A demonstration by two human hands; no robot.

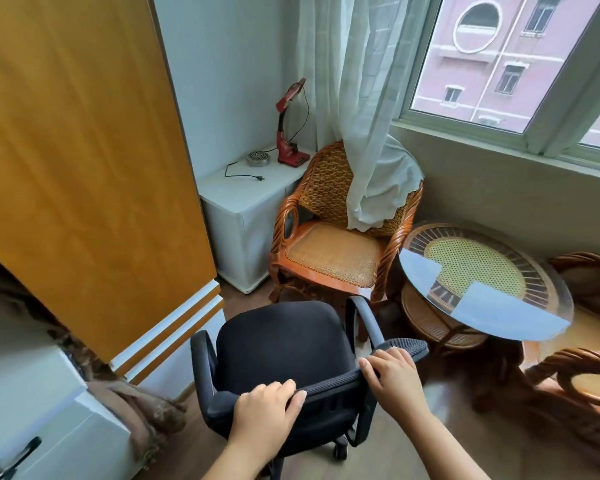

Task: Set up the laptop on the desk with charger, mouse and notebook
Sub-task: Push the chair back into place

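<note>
- I've got my left hand (265, 407) and right hand (394, 374) both clamped on the black office chair (284, 344) backrest top
- Laptop, charger, mouse, notebook: none in view

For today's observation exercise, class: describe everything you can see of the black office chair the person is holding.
The black office chair has a fabric-looking padded seat, two curved dark armrests and a mesh-textured backrest, seen from behind and above. At least one caster shows at its base on the wood-look floor. It stands upright, facing the rattan armchair. The left hand and right hand both grip the backrest's top edge, fingers curled over it.
</note>
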